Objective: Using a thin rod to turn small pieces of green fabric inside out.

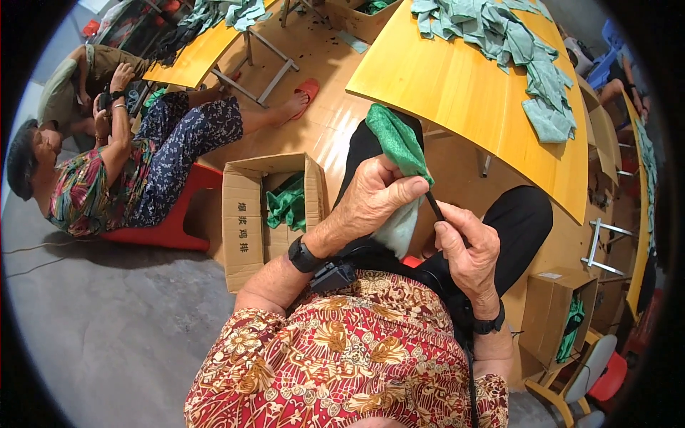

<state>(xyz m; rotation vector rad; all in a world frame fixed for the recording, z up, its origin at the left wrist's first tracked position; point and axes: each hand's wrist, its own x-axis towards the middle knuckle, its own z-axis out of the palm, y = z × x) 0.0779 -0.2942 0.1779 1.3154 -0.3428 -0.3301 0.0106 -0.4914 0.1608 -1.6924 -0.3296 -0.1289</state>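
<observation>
A green cloth piece (pixel 397 139) with a pale underside hangs above my lap. Its edge is pinched between the thumb and fingers of my left hand (pixel 371 196). From that edge a thin black strip, maybe a cord (pixel 434 205), runs down to my right hand (pixel 469 246), whose thumb and fingers close on its lower end. Both hands are in front of my body, the right one a little lower. What lies inside the fold of the cloth is hidden.
Ahead stands a yellow table (pixel 464 85) with a heap of pale green cloth pieces (pixel 499 43). At left, an open carton (pixel 239 221) holds green cloth (pixel 287 203); another carton (pixel 549 314) is at right. A person (pixel 100 167) sits on a red stool (pixel 178 214) at far left.
</observation>
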